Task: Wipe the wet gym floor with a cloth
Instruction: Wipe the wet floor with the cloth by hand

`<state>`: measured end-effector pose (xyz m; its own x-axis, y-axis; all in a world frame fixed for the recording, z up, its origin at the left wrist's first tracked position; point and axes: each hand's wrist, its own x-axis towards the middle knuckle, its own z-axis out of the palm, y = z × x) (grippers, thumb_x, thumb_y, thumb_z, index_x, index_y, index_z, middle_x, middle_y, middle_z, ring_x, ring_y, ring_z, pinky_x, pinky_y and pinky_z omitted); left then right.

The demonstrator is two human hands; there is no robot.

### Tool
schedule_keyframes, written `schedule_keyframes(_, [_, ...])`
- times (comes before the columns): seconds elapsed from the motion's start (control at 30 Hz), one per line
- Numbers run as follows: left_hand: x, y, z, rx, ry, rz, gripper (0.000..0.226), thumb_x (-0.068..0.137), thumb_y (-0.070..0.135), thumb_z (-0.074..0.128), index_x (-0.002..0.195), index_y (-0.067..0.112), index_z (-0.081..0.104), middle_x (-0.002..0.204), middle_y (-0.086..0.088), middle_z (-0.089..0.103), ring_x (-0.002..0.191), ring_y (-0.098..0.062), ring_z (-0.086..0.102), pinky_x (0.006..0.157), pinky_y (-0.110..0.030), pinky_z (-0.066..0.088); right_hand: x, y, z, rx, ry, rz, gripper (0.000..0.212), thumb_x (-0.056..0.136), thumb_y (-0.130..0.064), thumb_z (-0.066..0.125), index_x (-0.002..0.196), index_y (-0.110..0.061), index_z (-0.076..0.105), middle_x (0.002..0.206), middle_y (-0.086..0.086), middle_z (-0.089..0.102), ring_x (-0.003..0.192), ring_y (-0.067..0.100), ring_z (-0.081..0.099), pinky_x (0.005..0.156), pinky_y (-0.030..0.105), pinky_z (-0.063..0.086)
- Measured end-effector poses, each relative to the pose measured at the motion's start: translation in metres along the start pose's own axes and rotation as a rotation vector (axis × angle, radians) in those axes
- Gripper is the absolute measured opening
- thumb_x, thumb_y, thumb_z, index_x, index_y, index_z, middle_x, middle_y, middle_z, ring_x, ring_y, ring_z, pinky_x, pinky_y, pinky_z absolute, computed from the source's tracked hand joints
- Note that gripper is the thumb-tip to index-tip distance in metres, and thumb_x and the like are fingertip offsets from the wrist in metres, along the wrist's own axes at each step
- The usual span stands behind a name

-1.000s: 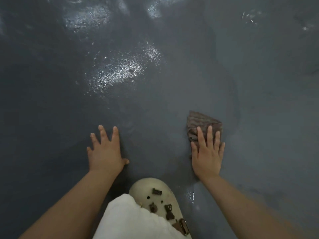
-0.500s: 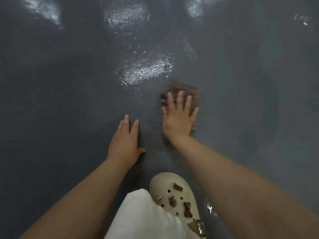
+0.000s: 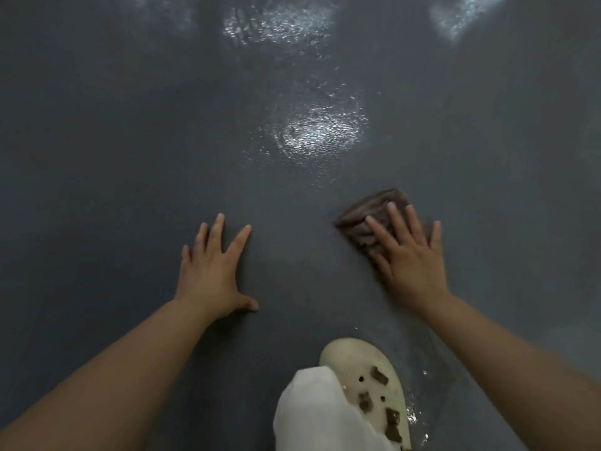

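A dark brown cloth (image 3: pixel 367 216) lies flat on the dark grey gym floor (image 3: pixel 113 157), right of centre. My right hand (image 3: pixel 406 258) presses down on it with straight, spread fingers, covering its near right part. My left hand (image 3: pixel 213 271) rests flat on the bare floor to the left, fingers spread, holding nothing. A wet, glistening patch (image 3: pixel 320 131) shines on the floor just beyond the cloth.
My foot in a cream clog (image 3: pixel 374 382) with dark charms stands at the bottom centre, a white trouser leg (image 3: pixel 312 415) over it. More wet sheen (image 3: pixel 276 21) glints at the top of the view, and small droplets lie right of the clog.
My right hand has slid the cloth back toward me and to the right, away from the shiny wet patch. My left hand stays planted on the floor.
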<state>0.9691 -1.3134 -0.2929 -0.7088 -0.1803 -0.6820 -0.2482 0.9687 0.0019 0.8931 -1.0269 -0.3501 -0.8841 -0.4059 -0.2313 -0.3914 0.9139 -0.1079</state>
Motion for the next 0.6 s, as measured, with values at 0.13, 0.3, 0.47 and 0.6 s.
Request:
schedule_keyframes(0.13, [0.002, 0.000, 0.004, -0.029, 0.023, 0.000, 0.132, 0.058, 0.062, 0.078, 0.146, 0.039, -0.017, 0.152, -0.005, -0.031, 0.143, -0.030, -0.019, 0.116, -0.053, 0.004, 0.053, -0.059, -0.015, 0.139, -0.035, 0.334, 0.054, 0.099, -0.047, 0.029, 0.149, -0.039, 0.012, 0.160, 0.001, -0.005, 0.146, 0.027, -0.009, 0.111, 0.062, -0.001])
schedule_keyframes(0.3, [-0.003, -0.004, 0.008, -0.041, 0.082, -0.006, 0.136, 0.060, 0.064, 0.075, 0.144, 0.033, -0.028, 0.151, -0.007, -0.032, 0.143, -0.028, -0.019, 0.117, -0.049, 0.001, 0.078, -0.136, -0.017, 0.158, -0.119, 0.067, 0.056, 0.099, -0.047, 0.028, 0.150, -0.039, 0.006, 0.159, 0.002, -0.009, 0.145, 0.028, -0.013, 0.111, 0.059, -0.007])
schedule_keyframes(0.47, [-0.012, -0.024, 0.018, -0.116, 0.130, -0.080, 0.134, 0.062, 0.069, 0.069, 0.145, 0.026, -0.028, 0.151, -0.012, -0.032, 0.144, -0.028, -0.019, 0.117, -0.044, -0.004, 0.016, -0.152, 0.008, 0.019, -0.075, -0.407, 0.052, 0.090, -0.049, 0.034, 0.138, -0.034, 0.043, 0.148, 0.008, 0.040, 0.136, 0.036, 0.034, 0.110, 0.057, 0.018])
schedule_keyframes(0.6, [-0.017, -0.060, 0.015, -0.092, 0.109, 0.017, 0.129, 0.065, 0.067, 0.069, 0.147, 0.026, -0.022, 0.154, -0.010, -0.026, 0.145, -0.025, -0.011, 0.117, -0.035, -0.002, 0.002, -0.125, 0.007, -0.083, -0.122, -0.738, 0.050, 0.091, -0.051, 0.032, 0.139, -0.035, 0.039, 0.146, 0.006, 0.042, 0.135, 0.033, 0.037, 0.107, 0.052, 0.019])
